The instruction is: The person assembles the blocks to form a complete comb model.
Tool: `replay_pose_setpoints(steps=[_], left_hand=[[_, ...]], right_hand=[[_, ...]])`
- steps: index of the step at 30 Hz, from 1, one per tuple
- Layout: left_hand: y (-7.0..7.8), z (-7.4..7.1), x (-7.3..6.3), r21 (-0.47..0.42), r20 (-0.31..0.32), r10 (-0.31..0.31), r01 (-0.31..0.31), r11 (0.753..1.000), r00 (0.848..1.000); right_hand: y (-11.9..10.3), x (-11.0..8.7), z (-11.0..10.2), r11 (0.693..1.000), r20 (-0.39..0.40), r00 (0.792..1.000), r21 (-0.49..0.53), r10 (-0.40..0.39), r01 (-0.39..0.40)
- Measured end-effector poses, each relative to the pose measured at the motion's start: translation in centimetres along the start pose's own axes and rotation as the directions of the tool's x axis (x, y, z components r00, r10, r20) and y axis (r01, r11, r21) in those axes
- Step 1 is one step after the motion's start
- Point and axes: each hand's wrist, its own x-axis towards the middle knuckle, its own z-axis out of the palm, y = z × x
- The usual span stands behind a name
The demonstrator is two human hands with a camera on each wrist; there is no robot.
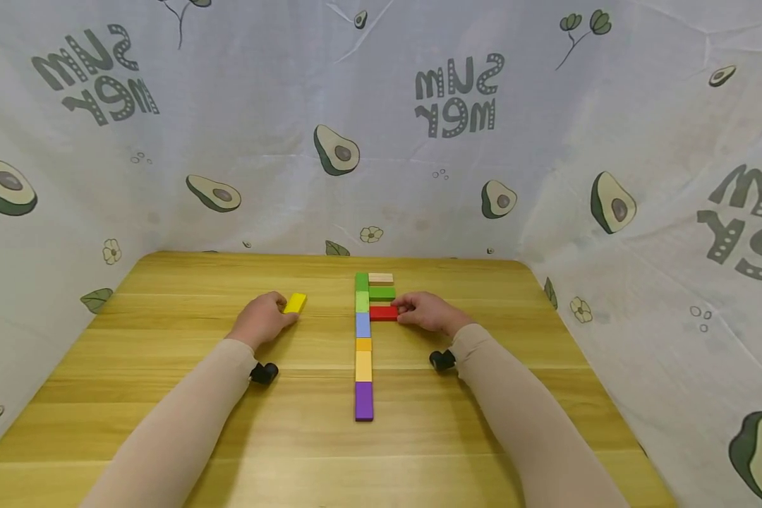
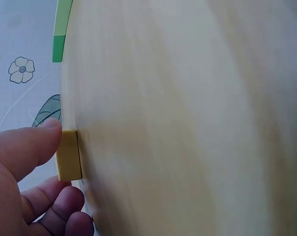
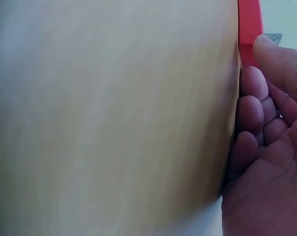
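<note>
My left hand (image 1: pixel 263 319) pinches a yellow wooden block (image 1: pixel 296 303) between thumb and fingers, left of a column of coloured blocks. In the left wrist view the thumb is on one side of that block (image 2: pixel 68 155), fingertips on the other. My right hand (image 1: pixel 428 312) holds the right end of a red block (image 1: pixel 383 314), whose left end meets the column. The right wrist view has the thumb over the end of the red block (image 3: pixel 250 29), the other fingers curled beneath. Above the red block, a green block (image 1: pixel 382 293) and a plain wood block (image 1: pixel 381 279) also extend rightward.
The column runs toward me: green (image 1: pixel 362 281), light green (image 1: pixel 363 302), blue (image 1: pixel 363 325), orange (image 1: pixel 364 344), light orange (image 1: pixel 364 366) and purple (image 1: pixel 364 401) blocks. They lie on a wooden table (image 1: pixel 305 451). A patterned cloth (image 1: pixel 260 148) hangs behind and beside it.
</note>
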Motion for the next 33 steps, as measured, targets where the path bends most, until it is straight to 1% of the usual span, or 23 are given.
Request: replay_pose_setpoints(steps=[8,19,25,29,33], left_hand=[[0.4,-0.1,0.1,0.002,-0.002,-0.022,0.022,1.000,1.000],[1.0,-0.2,0.1,0.041,-0.017,-0.024,0.024,0.999,1.000],[1.0,0.0,0.1,0.042,-0.025,-0.015,0.016,0.999,1.000],[0.9,0.2,0.2,0.029,-0.048,0.009,-0.007,1.000,0.999],[1.4,0.4,0.1,0.007,-0.069,0.069,-0.068,0.998,0.995]], right_hand=[[0.0,0.0,-0.1,1.000,-0.012,1.000,-0.008,0.001,-0.002],[0.2,0.0,-0.2,1.000,-0.008,1.000,0.011,0.004,-0.004],[0.3,0.2,-0.1,1.000,-0.003,1.000,-0.009,0.003,-0.003],[0.2,0.2,0.0,1.000,-0.002,1.000,-0.008,0.006,-0.006],[0.2,0.2,0.0,1.000,0.002,1.000,0.004,-0.007,0.006]])
